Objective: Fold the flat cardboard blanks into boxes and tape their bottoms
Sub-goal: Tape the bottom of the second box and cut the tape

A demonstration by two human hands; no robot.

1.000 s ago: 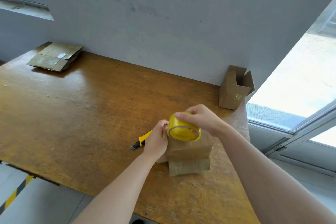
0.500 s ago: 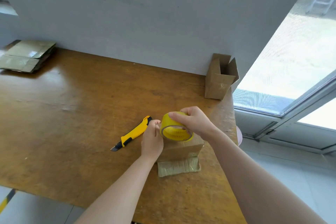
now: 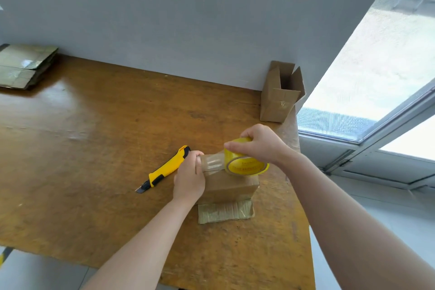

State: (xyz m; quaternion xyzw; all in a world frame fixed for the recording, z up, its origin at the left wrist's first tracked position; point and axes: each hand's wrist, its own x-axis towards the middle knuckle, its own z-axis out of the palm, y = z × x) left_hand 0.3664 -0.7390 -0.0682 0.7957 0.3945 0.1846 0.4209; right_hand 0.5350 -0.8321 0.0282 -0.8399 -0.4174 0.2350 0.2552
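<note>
Two hands share the work on the box (image 3: pixel 231 187), which stands on the worktop (image 3: pixel 94 148) with its closed bottom flaps facing up and one loose flap (image 3: pixel 224 213) splayed flat in front of it. Our left hand (image 3: pixel 189 178) has its fingers curled at the box's left edge, pinching the free end of the tape strip (image 3: pixel 211 161) there. Our right hand (image 3: pixel 261 146) has its fingers wrapped round the tape roll (image 3: pixel 246 162) just above the box's top. To do this well, we judge, we should hold the strip taut and centred over the seam, draw the roll straight to the right and down past the far edge, then rub the strip flat before cutting. The yellow knife (image 3: pixel 166 169) lies just left of the box for that cut. Behind the box to the right stands a finished box (image 3: pixel 280 96), and far behind to the left lie the flat blanks (image 3: pixel 23 66).
</note>
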